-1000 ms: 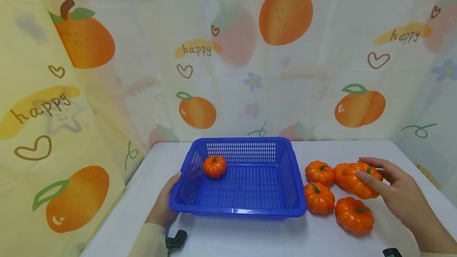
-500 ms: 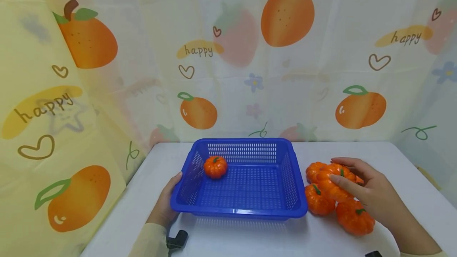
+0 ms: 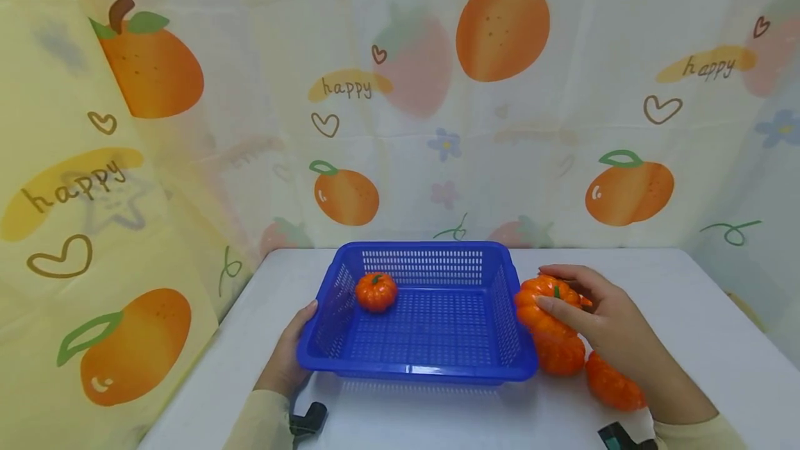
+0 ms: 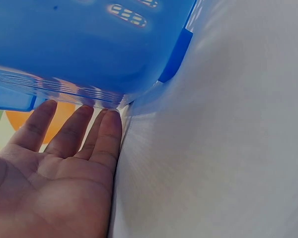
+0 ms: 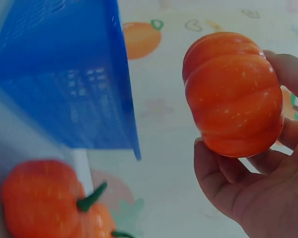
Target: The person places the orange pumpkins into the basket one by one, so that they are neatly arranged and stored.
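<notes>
My right hand [image 3: 603,311] grips a small glossy orange pumpkin [image 3: 542,303] just off the right rim of a blue plastic basket [image 3: 415,370]. In the right wrist view the held pumpkin [image 5: 233,94] is up off the table, with fingers and thumb around it, apart from the basket wall [image 5: 64,74]. My left hand [image 3: 289,353] is at the basket's left side. Its fingers, nearly straight in the left wrist view, touch the outer wall with their fingertips [image 4: 111,119]. Inside the basket, toward the back left, sits another pumpkin [image 3: 376,292] with a green stem.
Right of the basket, a pumpkin [image 3: 562,355] and another one [image 3: 614,382] rest on the white table [image 3: 437,419]. A bit of orange shows behind my right fingers. A fruit-printed cloth [image 3: 406,158] hangs behind and to the left.
My right hand has carried its pumpkin leftward, from over the right side of the group to beside the basket's right rim. The left hand and basket have stayed about where they were.
</notes>
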`<control>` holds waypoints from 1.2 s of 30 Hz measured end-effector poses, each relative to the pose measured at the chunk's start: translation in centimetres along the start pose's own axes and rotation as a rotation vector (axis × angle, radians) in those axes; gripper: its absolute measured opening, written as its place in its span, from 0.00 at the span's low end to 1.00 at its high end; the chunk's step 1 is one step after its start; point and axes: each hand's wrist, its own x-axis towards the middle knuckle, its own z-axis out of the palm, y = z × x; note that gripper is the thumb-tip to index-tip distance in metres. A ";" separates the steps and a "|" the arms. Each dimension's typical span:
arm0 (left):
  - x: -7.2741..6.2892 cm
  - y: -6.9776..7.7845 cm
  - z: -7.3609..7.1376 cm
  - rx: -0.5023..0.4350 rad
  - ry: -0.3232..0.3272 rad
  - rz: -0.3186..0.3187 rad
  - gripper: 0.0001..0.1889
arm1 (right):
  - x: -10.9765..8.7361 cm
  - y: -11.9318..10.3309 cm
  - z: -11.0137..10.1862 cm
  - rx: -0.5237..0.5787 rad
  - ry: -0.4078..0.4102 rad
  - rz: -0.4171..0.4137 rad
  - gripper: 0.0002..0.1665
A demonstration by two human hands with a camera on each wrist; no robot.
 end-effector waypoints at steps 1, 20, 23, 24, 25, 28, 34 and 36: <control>0.0 0.0 0.0 -0.003 -0.002 -0.002 0.42 | 0.2 -0.2 0.3 0.021 -0.009 0.004 0.32; 0.1 -0.1 -0.2 0.001 0.018 -0.009 0.42 | 2.0 -2.8 6.8 0.144 -0.137 -0.086 0.30; 0.1 -0.1 -0.1 0.018 0.020 -0.006 0.43 | 2.2 -3.1 7.5 0.125 -0.160 -0.083 0.29; 0.1 0.0 0.0 0.026 0.019 -0.003 0.43 | 2.3 -3.2 7.8 0.113 -0.165 -0.080 0.29; 0.1 0.0 0.0 0.030 0.020 -0.001 0.43 | 2.3 -3.3 8.0 0.101 -0.169 -0.077 0.29; 0.1 0.0 0.1 0.044 0.024 0.003 0.42 | 2.5 -3.5 8.6 0.074 -0.174 -0.064 0.30; 0.0 0.0 0.1 0.038 0.026 0.001 0.42 | 3.1 -3.7 9.8 0.041 -0.174 -0.067 0.30; 0.0 0.1 0.1 0.042 0.025 0.001 0.42 | 3.3 -3.9 10.3 0.038 -0.182 -0.062 0.30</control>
